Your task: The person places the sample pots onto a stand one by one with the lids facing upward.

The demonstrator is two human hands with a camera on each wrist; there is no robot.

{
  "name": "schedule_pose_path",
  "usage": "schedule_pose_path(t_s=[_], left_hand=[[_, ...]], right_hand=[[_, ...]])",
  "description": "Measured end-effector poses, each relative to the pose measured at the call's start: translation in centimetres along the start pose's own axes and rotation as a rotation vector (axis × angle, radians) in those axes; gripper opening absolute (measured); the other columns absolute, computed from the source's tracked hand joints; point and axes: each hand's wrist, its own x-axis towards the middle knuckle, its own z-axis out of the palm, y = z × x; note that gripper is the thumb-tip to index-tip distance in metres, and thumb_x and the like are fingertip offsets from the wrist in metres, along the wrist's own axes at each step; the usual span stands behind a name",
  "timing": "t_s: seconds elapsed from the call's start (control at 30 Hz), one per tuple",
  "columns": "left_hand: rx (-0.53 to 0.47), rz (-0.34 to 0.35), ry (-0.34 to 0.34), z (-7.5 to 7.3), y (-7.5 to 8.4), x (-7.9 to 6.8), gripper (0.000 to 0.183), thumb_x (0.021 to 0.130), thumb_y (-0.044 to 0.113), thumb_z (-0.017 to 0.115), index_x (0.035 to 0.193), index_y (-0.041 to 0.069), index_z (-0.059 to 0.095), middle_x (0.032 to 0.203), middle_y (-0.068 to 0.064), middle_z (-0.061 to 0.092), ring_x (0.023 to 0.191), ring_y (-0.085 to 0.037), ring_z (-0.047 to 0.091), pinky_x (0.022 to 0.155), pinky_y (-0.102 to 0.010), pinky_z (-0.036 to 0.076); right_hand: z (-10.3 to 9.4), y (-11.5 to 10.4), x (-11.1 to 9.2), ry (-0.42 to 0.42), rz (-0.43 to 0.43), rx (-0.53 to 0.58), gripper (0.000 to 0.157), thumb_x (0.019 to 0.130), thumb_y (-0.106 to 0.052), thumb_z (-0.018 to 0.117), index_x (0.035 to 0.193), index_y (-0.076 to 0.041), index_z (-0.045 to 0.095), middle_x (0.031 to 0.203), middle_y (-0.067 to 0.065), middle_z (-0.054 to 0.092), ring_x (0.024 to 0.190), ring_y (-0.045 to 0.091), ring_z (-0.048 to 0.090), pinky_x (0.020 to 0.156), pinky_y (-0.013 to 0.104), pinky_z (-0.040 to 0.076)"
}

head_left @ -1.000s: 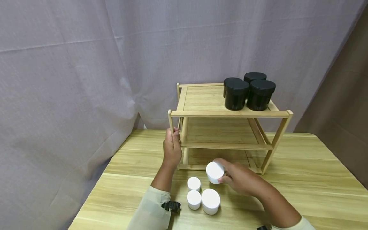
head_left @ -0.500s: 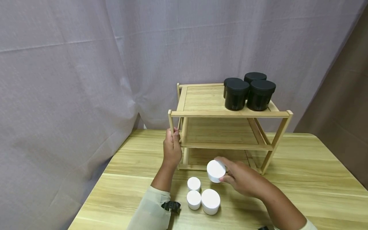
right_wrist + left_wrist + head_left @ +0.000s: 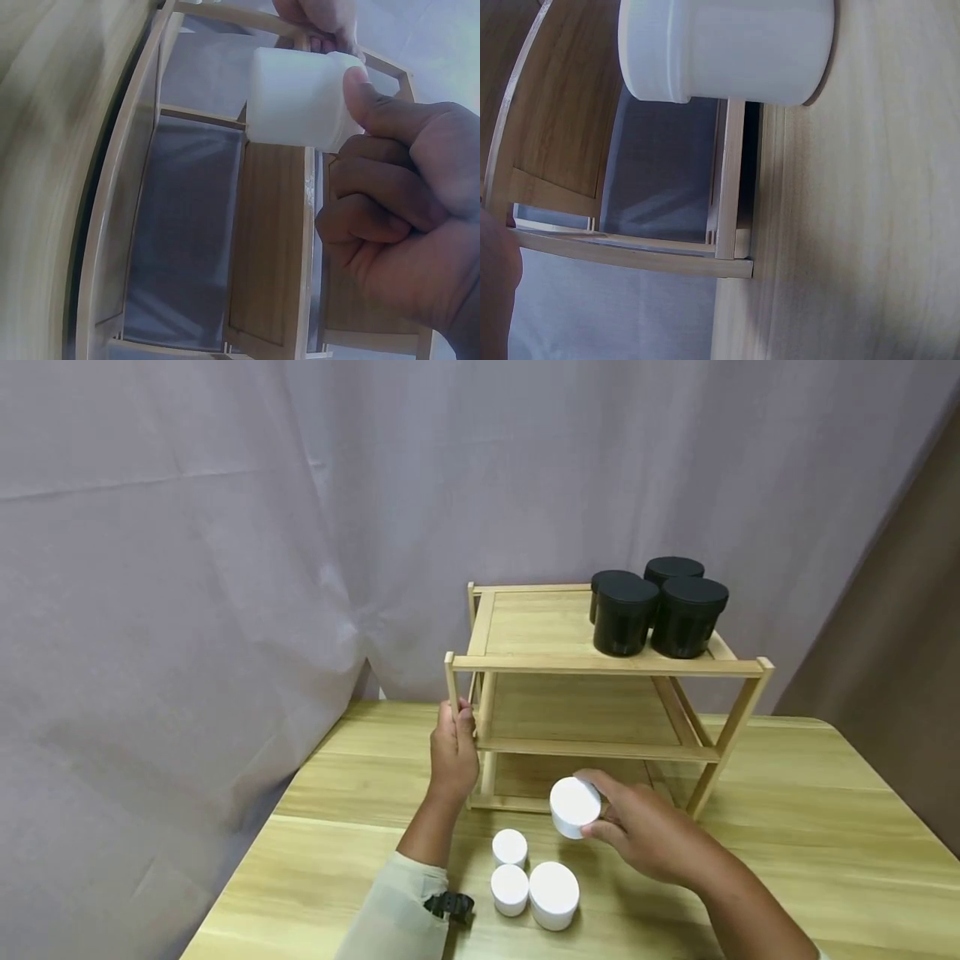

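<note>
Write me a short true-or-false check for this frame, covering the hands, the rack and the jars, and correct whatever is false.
1. The left hand grips a front post of the wooden rack. True.
2. The right hand is empty. False: it holds a white jar up off the table.
3. Four black jars stand toward the right end of the top shelf, as the head view shows it. True.
4. Only one jar stands on the table in front of the rack. False: three do, a larger jar and two smaller jars, all white.
5. The left hand is touching one of the black jars. False: it is on the post, away from them.
</note>
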Motion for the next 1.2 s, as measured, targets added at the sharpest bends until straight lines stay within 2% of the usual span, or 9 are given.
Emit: schedule_pose_path(t_s=[0.13,0.3,0.4,0.53,0.57,0.73,0.93,1.07,1.2], left_hand=[[0.003,0.003,-0.012,-0.1,-0.1,-0.2,0.021,0.119,0.012,0.041,0.115,-0.004,0.053,0.075,-0.008,0.046,0.065,-0.008,0.041,0.057,-0.021,0.037],[0.01,0.0,0.003,-0.2,0.0,-0.3,0.021,0.119,0.012,0.041,0.115,-0.005,0.053,0.074,-0.011,0.046,0.064,-0.007,0.041,0.056,-0.021,0.038],[0.015,-0.015,0.01,-0.3,0.1,-0.3,0.021,0.119,0.013,0.041,0.115,-0.003,0.054,0.074,-0.011,0.046,0.063,-0.007,0.041,0.056,-0.021,0.037],[0.018,-0.019,0.007,-0.3,0.1,-0.3,0.021,0.119,0.013,0.041,0.114,-0.003,0.054,0.075,-0.01,0.046,0.064,-0.007,0.041,0.057,-0.021,0.037],[0.018,-0.014,0.005,-0.3,0.1,-0.3,0.021,0.118,0.013,0.041,0.114,-0.003,0.054,0.075,-0.01,0.046,0.064,-0.007,0.041,0.057,-0.021,0.037],[0.02,0.011,-0.002,-0.1,0.0,-0.3,0.02,0.118,0.011,0.041,0.114,-0.004,0.053,0.075,-0.009,0.046,0.065,-0.007,0.04,0.057,-0.021,0.037],[0.027,0.01,-0.015,-0.3,-0.1,-0.2,0.026,0.119,0.013,0.041,0.116,-0.011,0.052,0.076,-0.014,0.047,0.066,-0.01,0.041,0.059,-0.021,0.038],[0.031,0.005,0.003,-0.2,0.1,-0.2,0.024,0.118,0.013,0.042,0.115,-0.008,0.054,0.075,-0.013,0.047,0.066,-0.01,0.042,0.059,-0.022,0.037],[0.021,0.008,0.006,-0.1,0.1,-0.1,0.023,0.118,0.013,0.042,0.114,-0.007,0.054,0.074,-0.013,0.047,0.066,-0.009,0.042,0.059,-0.021,0.037]], right_hand=[[0.0,0.0,-0.1,0.018,-0.01,0.08,0.06,0.101,-0.028,0.079,0.148,-0.002,0.053,0.112,0.002,0.083,0.103,0.017,0.081,0.081,0.03,0.063],[-0.6,0.0,0.1,0.007,-0.035,0.204,0.055,0.102,-0.027,0.078,0.143,0.001,0.055,0.105,-0.002,0.083,0.096,0.003,0.078,0.079,0.025,0.061],[-1.0,-0.2,0.3,0.002,-0.055,0.234,0.053,0.102,-0.025,0.078,0.142,0.001,0.056,0.088,-0.006,0.078,0.074,-0.006,0.065,0.065,0.022,0.055],[-2.0,-0.8,0.5,-0.017,-0.052,0.255,0.055,0.103,-0.026,0.078,0.144,0.003,0.056,0.077,-0.009,0.068,0.058,-0.003,0.042,0.054,0.022,0.045],[-2.2,-0.9,0.4,-0.026,-0.046,0.26,0.056,0.103,-0.026,0.078,0.145,0.003,0.055,0.074,-0.01,0.064,0.057,-0.003,0.04,0.053,0.022,0.043],[-3.3,-1.6,0.3,-0.06,-0.033,0.269,0.055,0.104,-0.025,0.076,0.147,0.001,0.054,0.067,-0.012,0.051,0.055,-0.002,0.037,0.048,0.023,0.035],[-4.3,-2.3,0.4,-0.072,-0.036,0.224,0.058,0.104,-0.026,0.076,0.149,0.001,0.052,0.065,-0.012,0.049,0.054,-0.001,0.038,0.046,0.023,0.034],[-4.8,-2.7,0.4,-0.053,-0.065,0.176,0.056,0.104,-0.029,0.078,0.147,0.0,0.056,0.063,-0.014,0.045,0.053,-0.002,0.038,0.046,0.022,0.034],[-5.3,-3.1,0.4,-0.055,-0.057,0.155,0.055,0.105,-0.032,0.077,0.147,-0.002,0.056,0.063,-0.014,0.045,0.053,-0.002,0.038,0.046,0.022,0.035]])
